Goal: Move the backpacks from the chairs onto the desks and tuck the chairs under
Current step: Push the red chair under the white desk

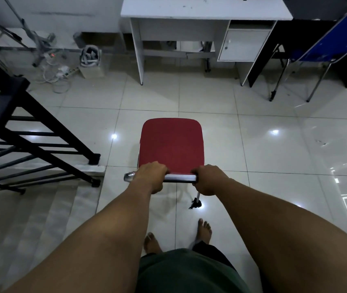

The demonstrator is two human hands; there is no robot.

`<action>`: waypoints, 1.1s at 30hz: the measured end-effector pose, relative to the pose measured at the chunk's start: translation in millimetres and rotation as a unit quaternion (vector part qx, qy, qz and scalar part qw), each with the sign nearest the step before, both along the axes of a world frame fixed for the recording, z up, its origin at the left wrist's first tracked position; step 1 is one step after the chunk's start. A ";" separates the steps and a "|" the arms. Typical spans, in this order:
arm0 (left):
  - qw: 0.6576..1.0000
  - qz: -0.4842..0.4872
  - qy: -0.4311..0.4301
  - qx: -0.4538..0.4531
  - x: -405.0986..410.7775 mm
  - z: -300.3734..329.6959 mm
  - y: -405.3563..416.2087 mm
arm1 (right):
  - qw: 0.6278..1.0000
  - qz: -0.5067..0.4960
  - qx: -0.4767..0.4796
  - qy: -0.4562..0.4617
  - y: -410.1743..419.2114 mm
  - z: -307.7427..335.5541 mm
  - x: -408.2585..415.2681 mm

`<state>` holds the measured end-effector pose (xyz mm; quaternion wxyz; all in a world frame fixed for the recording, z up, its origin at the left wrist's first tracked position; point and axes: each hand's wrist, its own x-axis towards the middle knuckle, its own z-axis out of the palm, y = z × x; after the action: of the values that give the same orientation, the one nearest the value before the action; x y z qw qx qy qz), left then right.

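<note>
Both hands grip the chrome top rail of the red-cushioned metal chair [171, 144].

Open white tile lies ahead to the white laminate desk [206, 9] — black stair railing [31, 132] close on the left; chair legs mostly hidden. Left hand [151, 175] and right hand [209, 179] curl round the rail, seat just beyond them.

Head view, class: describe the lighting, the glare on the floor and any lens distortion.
Head view: dim, bluish light; bright glare spots on the glossy floor tiles; wide-angle bending curves the black railing and blue chair at the edges; the red chair and both hands, left hand and right hand, look sharp.
</note>
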<state>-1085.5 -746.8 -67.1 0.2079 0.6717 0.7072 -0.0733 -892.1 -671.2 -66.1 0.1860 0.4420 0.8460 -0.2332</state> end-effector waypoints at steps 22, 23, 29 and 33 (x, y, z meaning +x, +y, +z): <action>0.999 -0.003 0.026 0.038 -40.2 -8.2 -3.7 | 0.992 0.003 0.111 0.053 -4.3 -11.6 -24.7; 0.999 -0.002 0.029 0.038 -44.3 -8.3 -2.9 | 0.992 0.003 0.117 0.057 -4.8 -12.6 -28.4; 0.997 0.020 0.052 0.048 -75.2 -8.2 8.0 | 0.985 -0.015 0.151 0.080 -6.0 -17.1 -60.2; 0.996 0.020 0.065 0.049 -86.0 -8.5 13.4 | 0.981 -0.019 0.172 0.091 -4.0 -22.3 -68.9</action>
<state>-1171.5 -733.4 -75.6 0.1294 0.6610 0.7351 -0.0776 -960.9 -675.1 -88.4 0.0252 0.4607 0.8780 -0.1272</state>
